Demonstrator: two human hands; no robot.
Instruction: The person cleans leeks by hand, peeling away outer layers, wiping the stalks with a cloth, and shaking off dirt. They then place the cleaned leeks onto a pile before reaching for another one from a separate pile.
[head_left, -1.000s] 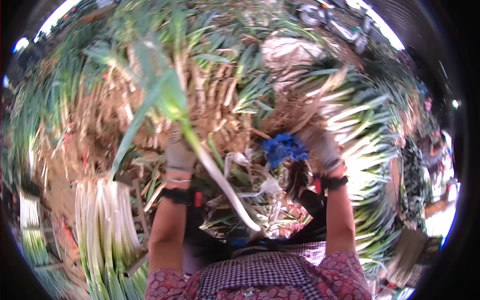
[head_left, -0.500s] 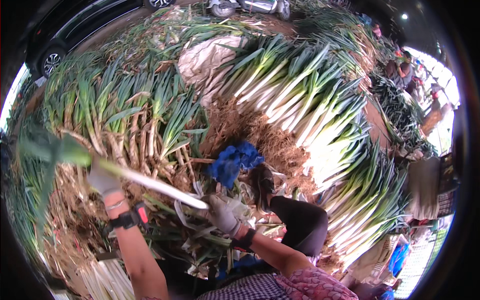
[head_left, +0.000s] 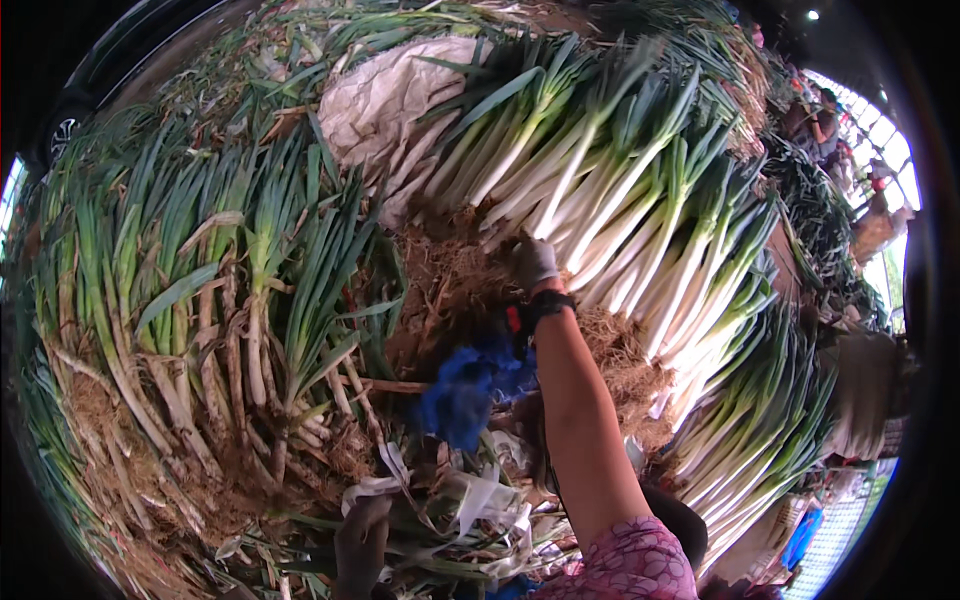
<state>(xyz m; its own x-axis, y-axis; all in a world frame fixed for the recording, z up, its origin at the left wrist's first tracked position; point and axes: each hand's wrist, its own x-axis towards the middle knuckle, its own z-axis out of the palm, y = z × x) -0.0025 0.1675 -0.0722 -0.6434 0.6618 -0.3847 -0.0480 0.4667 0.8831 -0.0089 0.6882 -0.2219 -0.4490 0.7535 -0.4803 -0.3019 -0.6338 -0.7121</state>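
Observation:
My right hand (head_left: 535, 262), in a pale grey work glove, reaches to the laid-out row of peeled green onions (head_left: 620, 240). Its fingers are closed round the root end of a long green onion (head_left: 572, 180), whose white stalk slants up into blurred green leaves. A dark band with a red part circles that wrist. Low in the picture, my left hand (head_left: 362, 535), gloved and in shadow, is beside whitish peeled strips (head_left: 375, 490); its fingers cannot be made out clearly.
Unpeeled green onions (head_left: 200, 340) with soil-covered roots stand at left. A crumpled pale sack (head_left: 395, 105) lies at the back, a blue cloth (head_left: 460, 395) in the middle. Peelings (head_left: 490, 500) litter the ground before me. Other people (head_left: 815, 125) sit far right.
The green onion that my left hand held out is no longer there. My right hand has moved forward to the peeled row; my left has dropped to the lower edge. The view has shifted.

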